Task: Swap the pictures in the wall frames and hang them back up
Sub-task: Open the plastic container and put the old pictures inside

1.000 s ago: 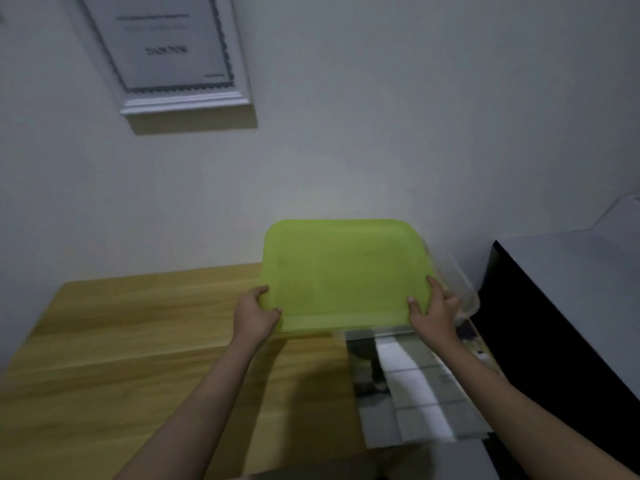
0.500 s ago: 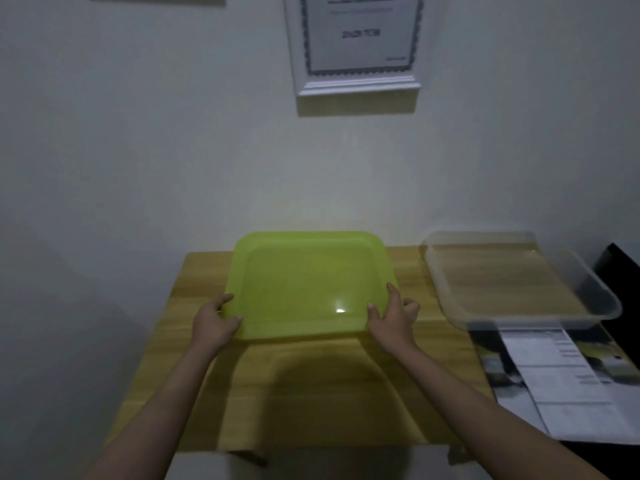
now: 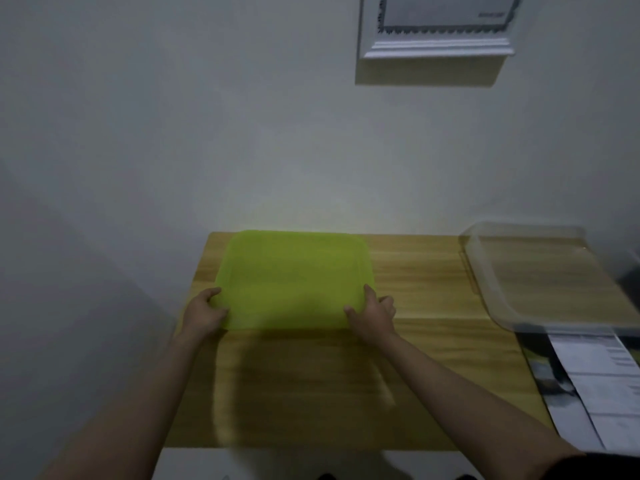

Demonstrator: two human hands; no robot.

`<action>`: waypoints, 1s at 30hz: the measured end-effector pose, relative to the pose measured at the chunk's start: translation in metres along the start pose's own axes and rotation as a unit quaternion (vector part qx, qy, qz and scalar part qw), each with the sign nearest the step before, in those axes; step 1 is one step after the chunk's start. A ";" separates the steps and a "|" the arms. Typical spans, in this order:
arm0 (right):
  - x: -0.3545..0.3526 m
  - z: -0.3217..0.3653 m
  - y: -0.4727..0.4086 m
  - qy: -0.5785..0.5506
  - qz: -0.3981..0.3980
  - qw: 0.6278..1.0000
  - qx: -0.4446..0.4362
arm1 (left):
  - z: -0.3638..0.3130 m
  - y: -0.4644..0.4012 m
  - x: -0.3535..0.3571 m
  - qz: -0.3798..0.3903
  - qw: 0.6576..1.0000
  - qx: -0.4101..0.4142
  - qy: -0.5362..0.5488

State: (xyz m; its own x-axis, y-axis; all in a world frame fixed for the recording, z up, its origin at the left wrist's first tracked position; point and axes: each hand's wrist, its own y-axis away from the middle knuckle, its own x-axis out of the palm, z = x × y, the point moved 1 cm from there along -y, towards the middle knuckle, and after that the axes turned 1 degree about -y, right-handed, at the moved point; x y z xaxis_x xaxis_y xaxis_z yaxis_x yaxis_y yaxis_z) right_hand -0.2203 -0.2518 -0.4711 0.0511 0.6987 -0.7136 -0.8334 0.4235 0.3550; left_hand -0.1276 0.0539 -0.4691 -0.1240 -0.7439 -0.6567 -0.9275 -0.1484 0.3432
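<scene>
Both hands grip the green lid's (image 3: pixel 294 278) near edge — left hand (image 3: pixel 202 311) and right hand (image 3: pixel 374 311), fingers curled round it — at the bench's (image 3: pixel 415 289) far-left corner. The white wall frame (image 3: pixel 436 46) hangs above — clear tub (image 3: pixel 554 282) at the right edge.

Lime-green lid (image 3: pixel 294 278), white frame (image 3: pixel 436 50)

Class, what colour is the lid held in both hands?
Lime green lid, in the head view.

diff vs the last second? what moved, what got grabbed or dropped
Green lid was carried left, off the clear bin, toward the table's left end. Nothing taken or released: left hand and right hand grip its near corners as before. Frame still on the wall.
</scene>
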 end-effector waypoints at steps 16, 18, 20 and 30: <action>0.003 -0.012 -0.003 0.033 0.030 0.999 -0.011 | 0.003 0.000 0.033 -0.029 0.996 -0.005 -0.082; -0.006 -0.016 0.002 0.017 0.033 0.999 -0.028 | -0.020 0.021 0.045 -0.055 0.996 0.002 -0.074; -0.021 -0.025 0.009 -0.002 0.022 0.998 -0.056 | -0.041 0.043 0.064 -0.057 0.997 0.030 -0.042; -0.173 -0.185 0.050 0.010 -0.069 0.988 -0.139 | -0.156 0.199 0.246 0.080 0.984 0.156 0.034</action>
State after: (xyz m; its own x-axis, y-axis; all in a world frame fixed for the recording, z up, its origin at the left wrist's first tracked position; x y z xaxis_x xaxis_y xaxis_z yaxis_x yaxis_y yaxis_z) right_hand -0.3731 -0.4580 -0.4418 0.1666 0.6327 -0.7562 -0.9386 0.3369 0.0750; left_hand -0.2876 -0.2606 -0.4577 -0.2627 -0.7848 -0.5612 -0.9626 0.1737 0.2077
